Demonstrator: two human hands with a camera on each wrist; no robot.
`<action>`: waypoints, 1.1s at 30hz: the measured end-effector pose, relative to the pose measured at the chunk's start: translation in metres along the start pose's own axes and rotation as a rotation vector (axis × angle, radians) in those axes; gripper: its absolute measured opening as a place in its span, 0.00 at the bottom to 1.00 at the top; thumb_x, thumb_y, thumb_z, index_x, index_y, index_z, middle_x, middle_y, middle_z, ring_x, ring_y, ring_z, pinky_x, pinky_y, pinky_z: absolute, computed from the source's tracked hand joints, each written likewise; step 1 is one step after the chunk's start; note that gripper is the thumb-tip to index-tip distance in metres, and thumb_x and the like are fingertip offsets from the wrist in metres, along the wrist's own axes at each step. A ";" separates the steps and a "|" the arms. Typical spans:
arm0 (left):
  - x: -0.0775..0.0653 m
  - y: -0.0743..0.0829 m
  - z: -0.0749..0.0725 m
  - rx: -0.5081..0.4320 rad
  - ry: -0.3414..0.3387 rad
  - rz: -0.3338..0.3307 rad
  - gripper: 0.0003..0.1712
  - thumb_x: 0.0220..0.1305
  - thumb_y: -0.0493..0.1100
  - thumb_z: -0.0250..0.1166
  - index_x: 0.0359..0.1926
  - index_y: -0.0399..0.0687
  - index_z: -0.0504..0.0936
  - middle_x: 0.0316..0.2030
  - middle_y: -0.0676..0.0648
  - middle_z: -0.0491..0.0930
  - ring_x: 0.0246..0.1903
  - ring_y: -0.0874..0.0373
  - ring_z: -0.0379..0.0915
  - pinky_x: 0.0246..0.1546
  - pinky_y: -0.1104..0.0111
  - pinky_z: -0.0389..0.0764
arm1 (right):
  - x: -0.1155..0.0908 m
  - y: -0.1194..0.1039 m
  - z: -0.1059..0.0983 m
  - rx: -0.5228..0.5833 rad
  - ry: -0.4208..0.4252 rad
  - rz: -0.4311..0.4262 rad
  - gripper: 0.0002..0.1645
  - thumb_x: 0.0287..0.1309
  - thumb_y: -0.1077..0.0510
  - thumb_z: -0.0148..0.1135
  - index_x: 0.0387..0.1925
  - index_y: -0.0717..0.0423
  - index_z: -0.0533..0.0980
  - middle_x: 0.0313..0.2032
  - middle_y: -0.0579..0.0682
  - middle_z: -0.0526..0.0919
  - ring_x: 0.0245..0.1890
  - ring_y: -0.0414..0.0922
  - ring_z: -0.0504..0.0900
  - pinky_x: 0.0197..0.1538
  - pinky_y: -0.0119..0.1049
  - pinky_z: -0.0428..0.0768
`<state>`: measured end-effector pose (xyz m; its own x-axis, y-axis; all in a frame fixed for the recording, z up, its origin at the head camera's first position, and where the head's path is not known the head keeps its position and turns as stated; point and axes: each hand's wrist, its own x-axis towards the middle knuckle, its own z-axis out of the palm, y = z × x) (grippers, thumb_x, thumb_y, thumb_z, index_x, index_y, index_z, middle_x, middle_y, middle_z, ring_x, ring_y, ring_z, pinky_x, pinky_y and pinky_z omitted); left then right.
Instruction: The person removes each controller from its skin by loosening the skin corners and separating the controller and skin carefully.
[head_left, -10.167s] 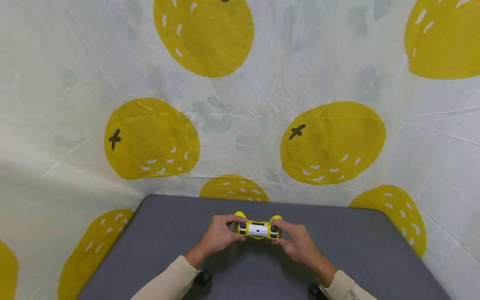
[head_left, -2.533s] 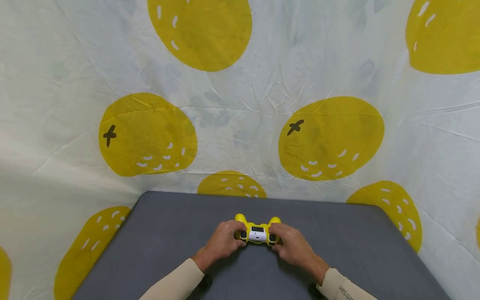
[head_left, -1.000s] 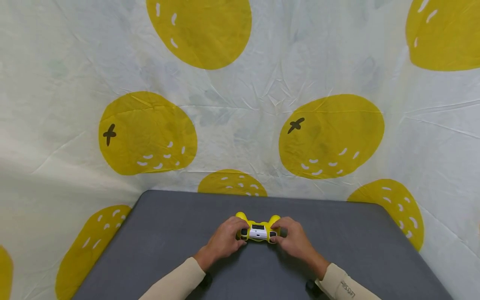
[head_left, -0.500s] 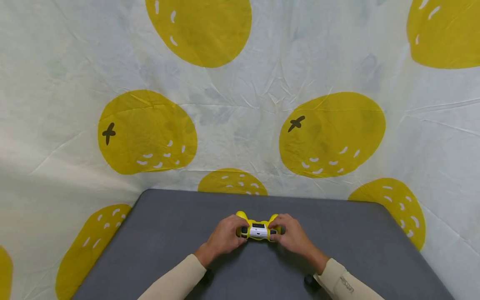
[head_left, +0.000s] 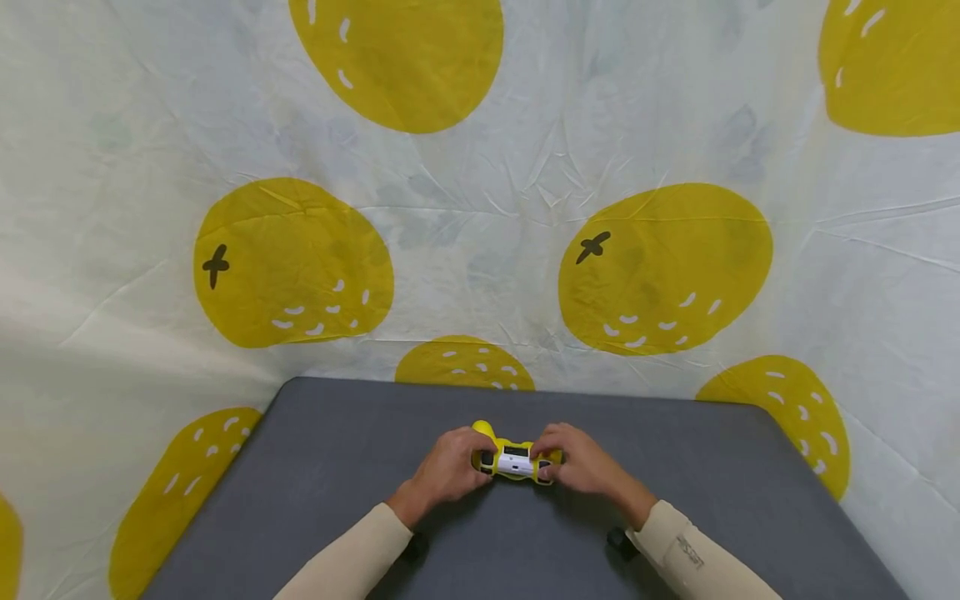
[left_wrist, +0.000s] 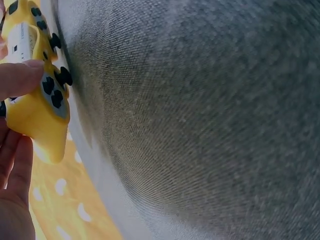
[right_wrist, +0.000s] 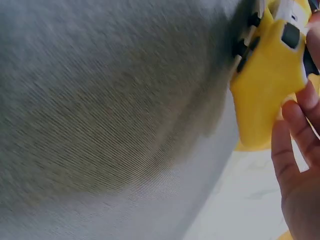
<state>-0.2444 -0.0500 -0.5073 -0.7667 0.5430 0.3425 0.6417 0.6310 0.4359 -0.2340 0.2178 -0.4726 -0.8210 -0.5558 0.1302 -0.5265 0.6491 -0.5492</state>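
A game controller [head_left: 515, 464] in a yellow cover is held a little above the grey table, its white rear edge toward me. My left hand [head_left: 444, 467] pinches one end between thumb and fingers; my right hand [head_left: 587, 463] grips the other end and hides most of that handle. In the left wrist view, the thumb [left_wrist: 22, 77] lies across the controller [left_wrist: 45, 125], and its black thumbsticks [left_wrist: 63, 76] face the table. The right wrist view has fingertips [right_wrist: 295, 117] against the yellow handle [right_wrist: 265, 100].
The grey table [head_left: 360, 417] has a raised back edge line against a white cloth [head_left: 480, 275] printed with yellow fruit. This cloth surrounds the table's back and sides. A small black device sits under each sleeve cuff [head_left: 671, 533].
The right hand has shifted slightly left along the controller, covering its right handle, which showed earlier. The left hand keeps its hold. Ten seconds ago the controller was tilted differently, with both handle tips visible.
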 end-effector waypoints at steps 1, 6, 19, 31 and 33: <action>0.000 0.000 -0.001 0.005 0.000 0.005 0.19 0.50 0.41 0.84 0.45 0.50 0.90 0.43 0.52 0.89 0.44 0.59 0.83 0.48 0.65 0.86 | 0.002 0.000 -0.001 -0.004 -0.023 -0.005 0.10 0.58 0.63 0.71 0.40 0.46 0.87 0.39 0.45 0.84 0.41 0.46 0.78 0.44 0.39 0.75; 0.001 0.001 -0.002 0.046 -0.008 0.038 0.19 0.50 0.41 0.84 0.44 0.50 0.90 0.42 0.53 0.89 0.44 0.59 0.82 0.48 0.65 0.86 | 0.012 -0.004 -0.007 -0.045 -0.129 -0.060 0.10 0.56 0.66 0.70 0.38 0.49 0.85 0.36 0.46 0.81 0.36 0.41 0.74 0.41 0.35 0.74; 0.001 0.006 -0.005 0.142 -0.033 0.100 0.18 0.53 0.44 0.83 0.46 0.51 0.90 0.43 0.54 0.89 0.44 0.60 0.83 0.47 0.67 0.86 | 0.019 -0.016 -0.007 -0.209 -0.218 -0.085 0.11 0.53 0.67 0.69 0.27 0.48 0.76 0.29 0.45 0.75 0.32 0.39 0.66 0.39 0.31 0.64; 0.002 0.003 -0.006 0.152 -0.051 0.098 0.19 0.53 0.45 0.83 0.46 0.50 0.90 0.43 0.53 0.89 0.44 0.60 0.83 0.46 0.68 0.86 | 0.017 -0.013 -0.006 -0.178 -0.244 -0.065 0.09 0.57 0.66 0.68 0.32 0.49 0.80 0.32 0.46 0.75 0.34 0.40 0.65 0.40 0.32 0.65; 0.002 0.003 -0.006 0.155 -0.054 0.108 0.19 0.52 0.46 0.83 0.46 0.50 0.90 0.43 0.54 0.89 0.43 0.60 0.83 0.46 0.68 0.86 | 0.017 -0.014 -0.006 -0.184 -0.242 -0.074 0.09 0.56 0.67 0.68 0.30 0.49 0.79 0.31 0.45 0.75 0.34 0.40 0.65 0.39 0.32 0.65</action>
<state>-0.2442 -0.0507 -0.5001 -0.6939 0.6386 0.3328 0.7187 0.6429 0.2648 -0.2422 0.2021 -0.4582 -0.7143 -0.6981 -0.0481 -0.6320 0.6731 -0.3840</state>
